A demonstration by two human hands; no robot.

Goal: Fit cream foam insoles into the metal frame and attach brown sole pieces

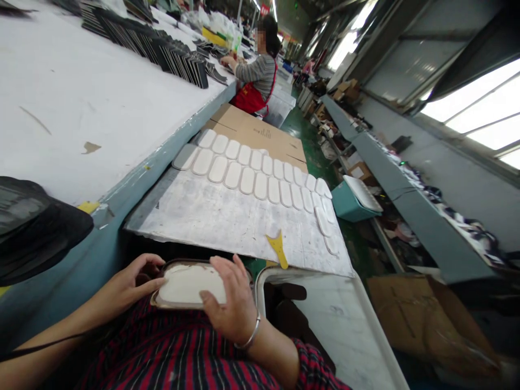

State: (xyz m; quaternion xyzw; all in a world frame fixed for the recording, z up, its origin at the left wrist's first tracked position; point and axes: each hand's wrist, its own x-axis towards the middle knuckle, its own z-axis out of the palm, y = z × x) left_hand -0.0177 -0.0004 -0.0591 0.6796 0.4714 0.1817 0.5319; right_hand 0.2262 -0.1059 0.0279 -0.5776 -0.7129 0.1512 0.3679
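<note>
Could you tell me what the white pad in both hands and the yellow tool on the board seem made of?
The white pad looks like soft matte foam: thick, rounded edges, no shine. Its brown rim may be leather or a synthetic. The yellow tool looks like stiff plastic: flat, evenly coloured, though card is possible.

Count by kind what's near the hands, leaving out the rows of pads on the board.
white pad, held between left hand and right hand: 1
yellow scraper: 1
teal bin: 1
bracelet: 1
Total: 4
</note>
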